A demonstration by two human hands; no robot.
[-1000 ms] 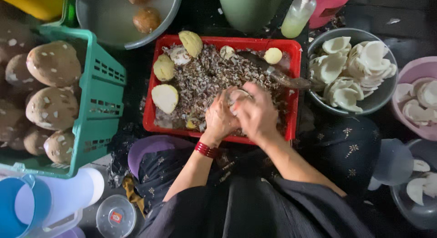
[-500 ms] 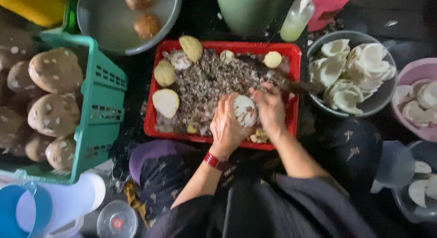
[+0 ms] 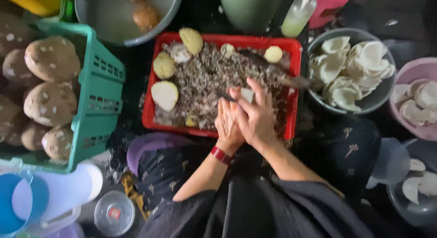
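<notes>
Cupping a pale peeled piece (image 3: pixel 247 95) between left hand (image 3: pixel 227 124) and right hand (image 3: pixel 256 117) over the red tray (image 3: pixel 293 74) of peelings, both closed around it; it looks firm, light, slippery, best gripped by its edges.

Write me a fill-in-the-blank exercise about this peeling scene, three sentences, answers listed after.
1. Both hands, the left hand and the right hand, work over a tray coloured ____.
2. The brown speckled coconuts sit in a basket coloured ____.
3. The left wrist wears a red ____.

Missing words: red; green; band
</notes>
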